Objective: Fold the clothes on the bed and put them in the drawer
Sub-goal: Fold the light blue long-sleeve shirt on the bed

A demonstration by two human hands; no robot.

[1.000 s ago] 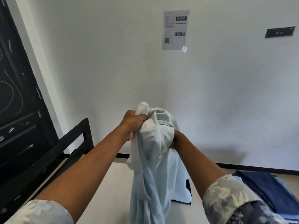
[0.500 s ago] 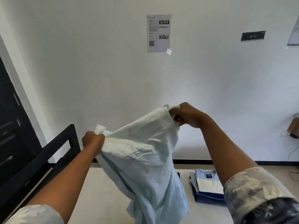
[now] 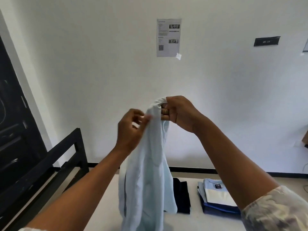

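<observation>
Pale blue garment (image 3: 146, 172): held up in the air in front of the white wall (image 3: 83, 72), above the bed. It hangs down in one long bunched drape. The lower end runs out of the bottom of view, so I cannot tell whether it touches the mattress (image 3: 103, 205).

Right hand (image 3: 180, 112): highest point of the hold. Fingers are curled round the top of the cloth, which is gathered into a small knot above the knuckles. There is a ring (image 3: 166, 111) on one finger.

Left hand (image 3: 131, 129): just beside the right and a little lower. Thumb and fingertips pinch the left edge of the cloth near its top. The hand is blurred, so the finer finger positions are unclear. Both forearms are bare, with patterned short sleeves (image 3: 275, 212) at the lower edge.

On the mattress beyond the hanging cloth is a dark folded piece (image 3: 182, 197), partly hidden behind the drape. To its right, apart from it, is a stack of folded clothes (image 3: 216, 200) with a light blue and white top on darker blue layers.

Black bed frame (image 3: 55, 160): runs along the left side, with its corner post toward the wall. Behind it on the far left is a dark door (image 3: 11, 130).

On the wall is a printed sheet of paper (image 3: 168, 37), one lower corner lifting. A small black plate (image 3: 267, 41) sits further right. The print on both is too small to read.
</observation>
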